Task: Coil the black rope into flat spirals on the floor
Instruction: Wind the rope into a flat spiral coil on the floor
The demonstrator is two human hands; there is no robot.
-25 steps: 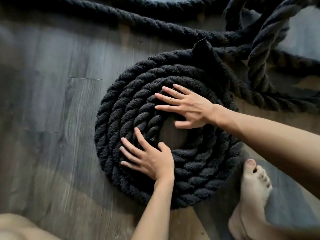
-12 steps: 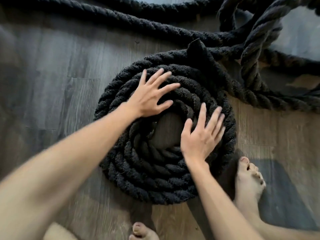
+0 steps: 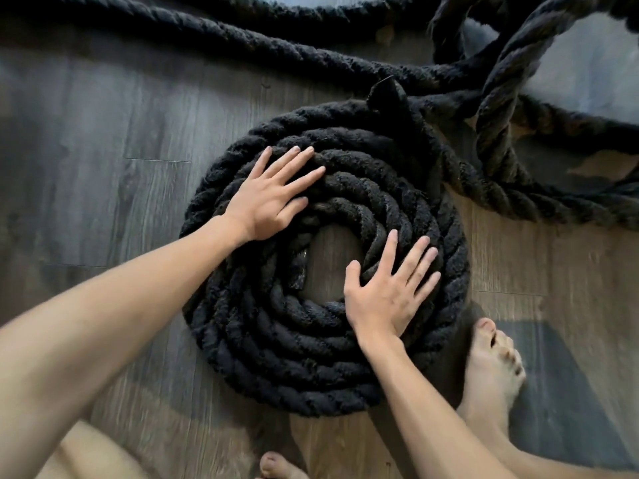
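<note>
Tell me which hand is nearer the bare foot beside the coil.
Right. The right hand lies flat on the coil just up-left of the foot; the left hand presses the coil's far upper-left side.

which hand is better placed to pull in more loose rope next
Probably the right hand: it lies flat on the coil's right side, nearer the loose rope trailing off right. The left hand is farther.

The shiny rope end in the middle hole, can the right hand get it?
Probably yes. The right hand lies flat on the coil beside the hole, its thumb at the rim. The taped end sits uncovered across the hole; nothing lies between.
</note>
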